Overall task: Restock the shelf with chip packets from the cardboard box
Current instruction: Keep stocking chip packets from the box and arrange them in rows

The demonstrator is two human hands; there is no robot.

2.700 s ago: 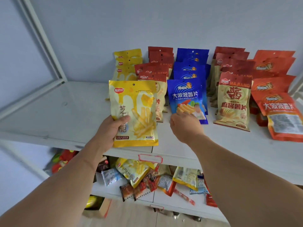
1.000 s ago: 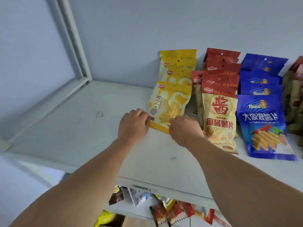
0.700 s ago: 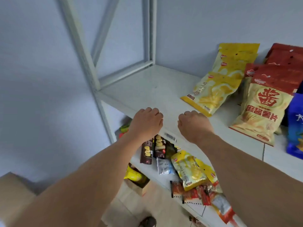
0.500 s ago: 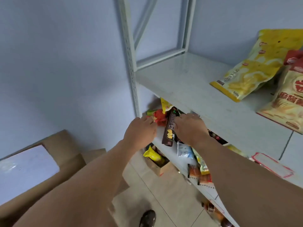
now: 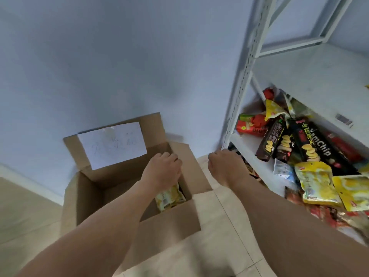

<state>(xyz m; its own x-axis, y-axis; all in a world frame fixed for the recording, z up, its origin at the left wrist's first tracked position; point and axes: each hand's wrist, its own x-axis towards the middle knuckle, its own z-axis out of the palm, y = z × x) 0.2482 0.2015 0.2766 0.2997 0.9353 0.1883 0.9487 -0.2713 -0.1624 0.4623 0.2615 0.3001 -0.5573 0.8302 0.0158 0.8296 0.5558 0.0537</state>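
Both hands have dropped from shelf to floor. Left hand (image 5: 162, 172), curled, reaches into the cardboard box (image 5: 129, 196) at 7 o'clock; whether it touches the yellow packet (image 5: 169, 198) is unclear. Right hand (image 5: 225, 168), loosely curled, holds nothing. Risk: snagging a flap, crushing chips.

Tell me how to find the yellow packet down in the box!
Look at the open cardboard box on the floor, left of the white shelf, with a white paper on its raised flap. Deep inside, under the left hand, lies the yellow packet. It is the only packet visible in the box; all the others lie on the shelf.
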